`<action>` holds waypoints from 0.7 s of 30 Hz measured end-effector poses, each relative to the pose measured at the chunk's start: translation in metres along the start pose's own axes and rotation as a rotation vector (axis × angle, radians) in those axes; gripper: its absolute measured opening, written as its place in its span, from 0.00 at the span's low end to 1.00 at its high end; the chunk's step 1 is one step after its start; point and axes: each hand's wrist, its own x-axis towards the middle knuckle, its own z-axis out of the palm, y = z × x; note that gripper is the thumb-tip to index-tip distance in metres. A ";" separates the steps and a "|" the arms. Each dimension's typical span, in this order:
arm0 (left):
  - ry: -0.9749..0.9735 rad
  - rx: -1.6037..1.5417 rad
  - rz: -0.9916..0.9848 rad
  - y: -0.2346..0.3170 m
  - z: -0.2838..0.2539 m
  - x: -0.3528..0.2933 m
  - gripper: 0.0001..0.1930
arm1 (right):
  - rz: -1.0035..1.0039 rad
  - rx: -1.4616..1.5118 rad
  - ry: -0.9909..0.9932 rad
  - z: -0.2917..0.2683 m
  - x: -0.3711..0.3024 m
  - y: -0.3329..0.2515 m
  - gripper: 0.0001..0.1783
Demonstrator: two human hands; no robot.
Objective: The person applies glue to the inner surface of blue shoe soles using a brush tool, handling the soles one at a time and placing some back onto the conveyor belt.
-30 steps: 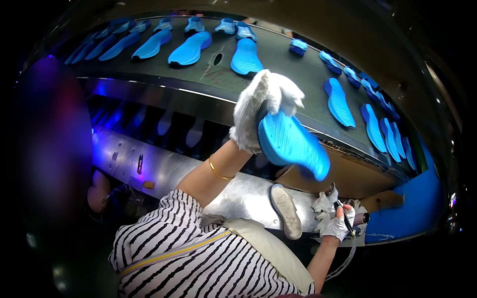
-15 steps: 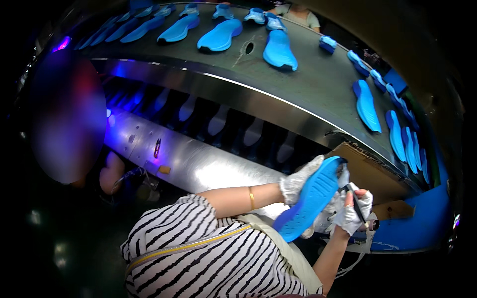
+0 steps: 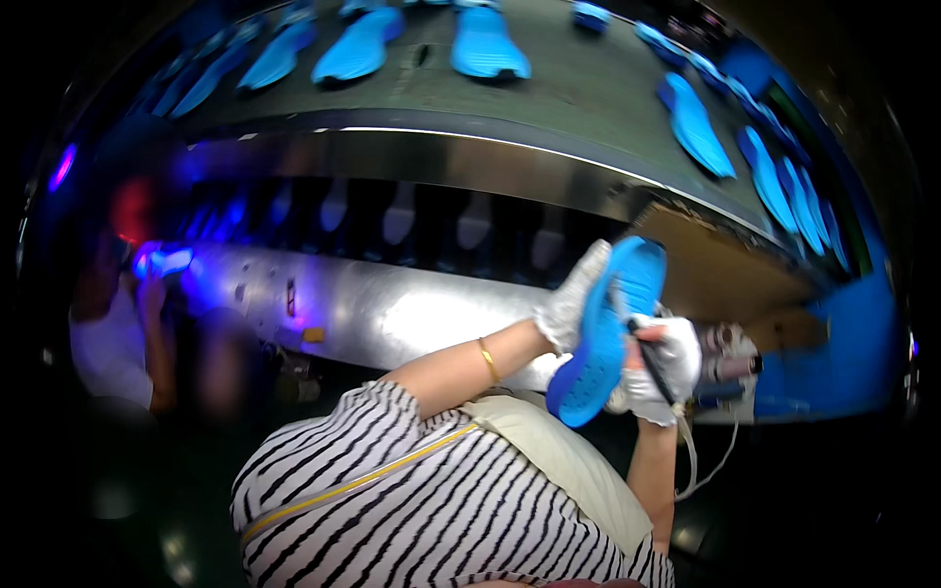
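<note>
- The blue sole (image 3: 604, 341) is held up at a slant near the right end of the metal bench (image 3: 431, 316).
- The left hand (image 3: 571, 302), gloved, grips its left edge, fingers partly hidden behind it.
- The right hand (image 3: 681, 357), gloved, pinches a black-handled tool (image 3: 660, 371) between its fingers, close against the sole.
- Cardboard (image 3: 730, 260) stands beyond.
- Farther off, more blue soles (image 3: 490, 45) lie on a dark belt (image 3: 588, 103).

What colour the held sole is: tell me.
Sole: bright blue with a darker blue edge; head view.
</note>
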 end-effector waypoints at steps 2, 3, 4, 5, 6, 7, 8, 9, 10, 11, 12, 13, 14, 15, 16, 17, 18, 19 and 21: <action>-0.026 0.085 0.047 0.007 -0.005 -0.004 0.42 | 0.157 0.215 -0.078 0.001 -0.008 -0.005 0.11; 0.006 0.145 0.043 0.007 -0.004 -0.006 0.42 | 0.265 0.367 -0.080 -0.001 -0.012 -0.004 0.11; -0.008 0.137 0.031 0.008 -0.001 -0.008 0.42 | 0.337 0.418 -0.056 -0.003 -0.014 -0.004 0.10; -0.025 0.125 0.009 0.006 0.000 -0.007 0.41 | 0.239 0.332 0.016 -0.002 -0.019 0.007 0.11; 0.004 0.127 -0.009 0.004 -0.004 -0.003 0.40 | 0.171 0.267 0.010 -0.005 -0.024 0.010 0.12; 0.000 0.118 -0.024 0.002 -0.007 -0.001 0.39 | 0.102 0.211 -0.005 -0.005 -0.028 0.011 0.13; 0.055 0.127 -0.027 0.000 -0.008 -0.001 0.39 | 0.118 0.222 0.016 -0.003 -0.033 0.002 0.14; 0.109 0.138 -0.028 -0.001 -0.009 -0.001 0.38 | -0.010 0.015 -0.003 -0.004 -0.033 0.000 0.13; 0.170 0.192 -0.011 -0.004 -0.009 -0.003 0.38 | 0.052 0.085 -0.026 -0.008 -0.036 -0.004 0.13; 0.169 0.198 -0.053 -0.006 -0.009 -0.008 0.39 | 0.112 0.158 -0.047 -0.012 -0.040 -0.007 0.12; 0.101 0.240 -0.084 -0.008 -0.013 -0.014 0.41 | 0.267 0.245 -0.069 -0.017 -0.048 -0.006 0.11; 0.032 0.285 -0.106 -0.012 -0.016 -0.023 0.43 | 0.333 0.302 -0.091 -0.025 -0.056 0.003 0.10; 0.034 0.384 -0.129 -0.019 -0.019 -0.028 0.44 | 0.415 0.334 -0.040 -0.032 -0.059 0.005 0.09; 0.034 0.484 -0.151 -0.027 -0.021 -0.035 0.46 | 0.496 0.366 0.012 -0.036 -0.062 0.005 0.09; 0.048 0.538 -0.152 -0.031 -0.023 -0.036 0.47 | 0.445 0.342 0.051 -0.034 -0.065 0.006 0.09; 0.059 0.593 -0.153 -0.035 -0.026 -0.035 0.48 | 0.434 0.338 0.026 -0.032 -0.067 0.004 0.09; 0.081 0.602 -0.135 -0.038 -0.031 -0.030 0.48 | 0.370 0.340 -0.007 -0.028 -0.067 0.001 0.09; 0.103 0.614 -0.115 -0.037 -0.029 -0.026 0.49 | 0.303 0.343 -0.038 -0.026 -0.064 -0.002 0.09; 0.048 0.432 -0.126 -0.033 -0.023 -0.019 0.51 | 0.411 0.567 -0.069 -0.025 -0.064 0.002 0.08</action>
